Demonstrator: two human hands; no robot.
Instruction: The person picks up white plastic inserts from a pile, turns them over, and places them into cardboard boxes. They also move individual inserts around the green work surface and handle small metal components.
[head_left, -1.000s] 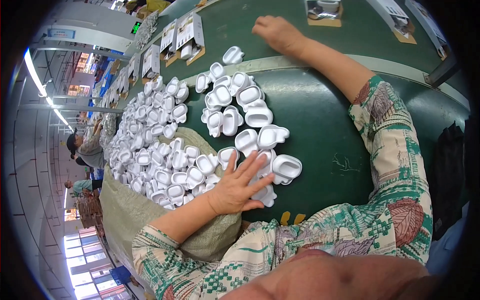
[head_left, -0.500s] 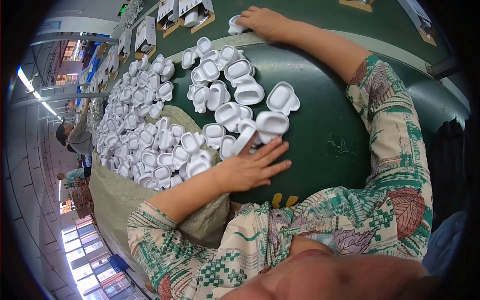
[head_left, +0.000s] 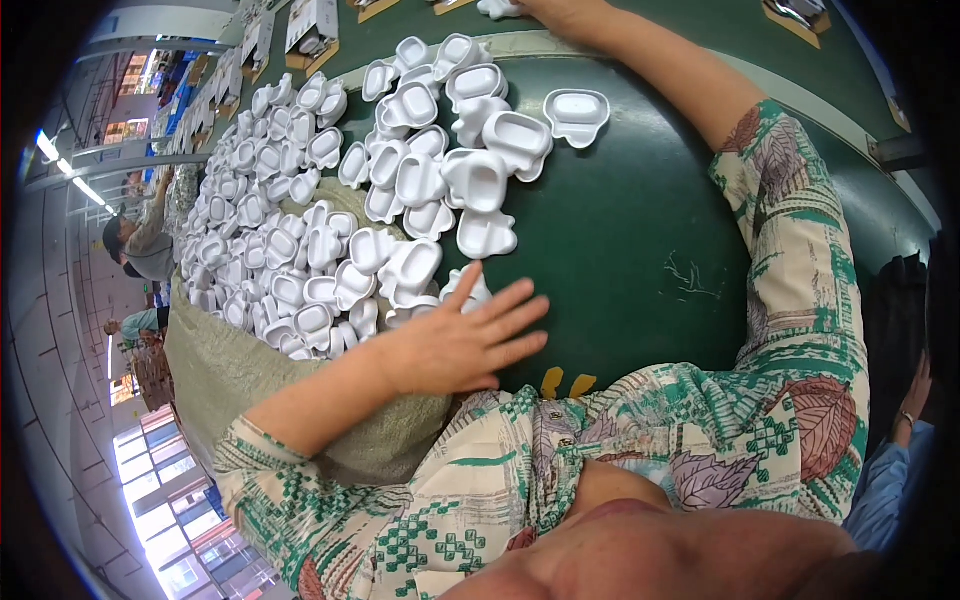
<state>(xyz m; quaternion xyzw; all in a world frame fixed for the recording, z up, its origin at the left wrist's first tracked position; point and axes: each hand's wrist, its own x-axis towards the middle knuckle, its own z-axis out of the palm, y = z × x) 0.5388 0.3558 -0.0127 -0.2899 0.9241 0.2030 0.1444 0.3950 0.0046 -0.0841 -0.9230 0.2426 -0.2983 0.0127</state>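
Note:
My left hand [head_left: 455,340] is spread open, palm down, over the green work surface [head_left: 620,260]. Its index finger lies beside a white dish-shaped piece [head_left: 468,287], partly hidden behind the hand. At the top edge my right hand [head_left: 562,14] reaches out to a white dish [head_left: 499,8], its fingers closed at the dish's side; both are partly cut off. Several more white dishes [head_left: 518,140] with shallow oval hollows lie loosely grouped ahead of my left hand. One dish [head_left: 577,115] sits apart, to the right of that group.
A large heap of white dishes [head_left: 265,240] fills an olive woven sack [head_left: 390,440] at the left. Beyond a pale rail [head_left: 530,43], open boxes [head_left: 312,28] stand on a green belt. Other people [head_left: 148,245] are in the left background; a blue-sleeved arm [head_left: 908,415] shows at the right.
My left hand has drawn back left and its fingers have spread. Dishes near it have shifted into a different arrangement. My right hand stays beside its dish, now nearer the picture's top edge.

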